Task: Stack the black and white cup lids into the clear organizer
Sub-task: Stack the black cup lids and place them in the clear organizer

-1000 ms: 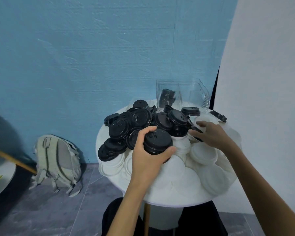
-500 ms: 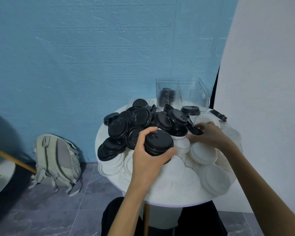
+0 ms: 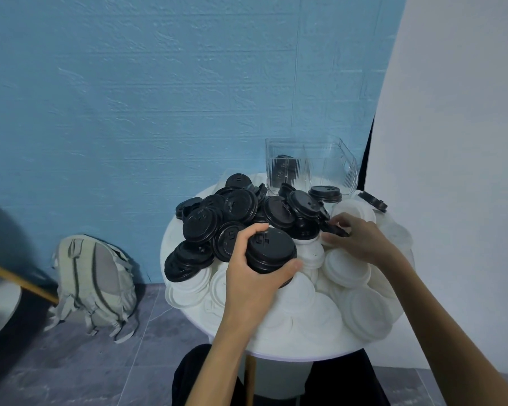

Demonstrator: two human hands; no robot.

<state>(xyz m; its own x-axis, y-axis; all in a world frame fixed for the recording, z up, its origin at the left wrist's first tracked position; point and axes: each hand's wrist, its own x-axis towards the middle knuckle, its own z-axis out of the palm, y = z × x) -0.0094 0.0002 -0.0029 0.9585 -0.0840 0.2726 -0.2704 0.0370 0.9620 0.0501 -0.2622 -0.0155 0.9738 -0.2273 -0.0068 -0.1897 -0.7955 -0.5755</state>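
A small round white table point(image 3: 279, 345) is heaped with loose black lids point(image 3: 238, 205) at the back left and white lids point(image 3: 367, 313) at the front and right. My left hand point(image 3: 248, 284) grips a short stack of black lids point(image 3: 270, 249) above the heap's middle. My right hand point(image 3: 361, 240) pinches a single black lid point(image 3: 336, 230) among the white ones. The clear organizer point(image 3: 327, 167) stands at the table's far edge; a few black lids point(image 3: 283, 171) show in its left compartment, and the right compartment looks bare.
A grey backpack point(image 3: 96, 284) leans against the blue wall on the floor to the left. A white panel point(image 3: 458, 171) rises right of the table. Part of another round table with a wooden leg point(image 3: 18, 284) shows at far left.
My right hand has slid left a little and closed on a black lid at the edge of the black heap. My left hand keeps its stack almost still.
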